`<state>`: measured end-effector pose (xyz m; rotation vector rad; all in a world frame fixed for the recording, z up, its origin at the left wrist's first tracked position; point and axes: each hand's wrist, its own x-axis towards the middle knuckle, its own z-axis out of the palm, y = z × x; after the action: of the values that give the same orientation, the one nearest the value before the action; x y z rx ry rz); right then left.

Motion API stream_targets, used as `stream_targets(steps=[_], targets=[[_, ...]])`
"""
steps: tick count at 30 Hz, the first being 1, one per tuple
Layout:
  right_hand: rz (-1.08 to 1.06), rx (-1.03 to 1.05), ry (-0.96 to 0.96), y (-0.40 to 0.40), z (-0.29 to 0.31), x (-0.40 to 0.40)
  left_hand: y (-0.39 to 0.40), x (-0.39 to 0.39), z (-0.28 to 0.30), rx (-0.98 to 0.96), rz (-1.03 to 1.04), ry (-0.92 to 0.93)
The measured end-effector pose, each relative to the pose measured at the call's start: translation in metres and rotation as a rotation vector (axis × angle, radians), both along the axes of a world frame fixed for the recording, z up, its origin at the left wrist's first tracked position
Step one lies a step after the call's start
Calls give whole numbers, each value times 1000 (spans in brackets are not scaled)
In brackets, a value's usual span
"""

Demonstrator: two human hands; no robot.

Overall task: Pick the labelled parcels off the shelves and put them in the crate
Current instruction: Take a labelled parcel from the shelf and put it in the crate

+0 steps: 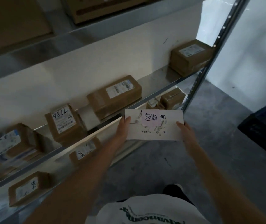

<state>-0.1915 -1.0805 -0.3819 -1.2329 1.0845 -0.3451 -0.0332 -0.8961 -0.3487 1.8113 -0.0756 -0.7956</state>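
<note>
White parcel (154, 125) gripped between left hand (124, 126) and right hand (184, 129).

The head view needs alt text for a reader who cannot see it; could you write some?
Both hands, left hand and right hand, hold a white labelled parcel beside metal shelves of brown labelled boxes. A dark crate stands on the floor at right.

My fingers lie hidden beneath the white parcel (154, 125). The dark crate (264, 128) is cut by the right edge. The leftmost brown parcel (8, 143) is blurred, its label unreadable.
</note>
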Motion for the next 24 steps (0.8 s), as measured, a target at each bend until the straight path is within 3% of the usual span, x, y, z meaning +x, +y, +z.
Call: stream_targets(steps=[13, 17, 24], targets=[[-257, 1, -50, -204, 3, -112, -269, -58, 0, 12, -229, -53], [-356, -16, -48, -263, 9, -159, -357, -92, 3, -76, -349, -52], [-580, -62, 4, -354, 9, -224, -493, -144, 1, -58, -588, 26]])
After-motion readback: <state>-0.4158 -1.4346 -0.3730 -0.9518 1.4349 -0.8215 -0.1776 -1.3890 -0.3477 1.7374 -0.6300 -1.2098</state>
